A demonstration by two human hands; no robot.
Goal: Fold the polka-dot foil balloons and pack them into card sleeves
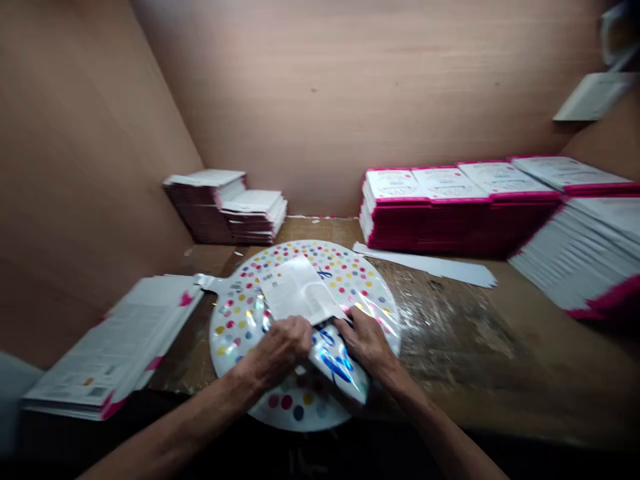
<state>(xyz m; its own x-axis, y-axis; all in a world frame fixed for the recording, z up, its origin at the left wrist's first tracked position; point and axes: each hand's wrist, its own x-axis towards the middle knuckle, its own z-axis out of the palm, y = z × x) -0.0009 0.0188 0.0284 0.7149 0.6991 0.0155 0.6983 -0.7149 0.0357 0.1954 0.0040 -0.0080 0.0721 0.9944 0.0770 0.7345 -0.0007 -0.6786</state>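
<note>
Both hands are down on a round polka-dot foil balloon [237,327], the left hand [283,348] and right hand [367,340] closed around its folded-over flap with the blue lettering, nearly meeting at the fold. A white paper card [299,290] sits on the balloon right above them, its lower edge touching the right hand. Behind the balloon are pink-edged card stacks [460,210], with another stack [117,347] off to its left, all on a worn wooden table [465,380].
</note>
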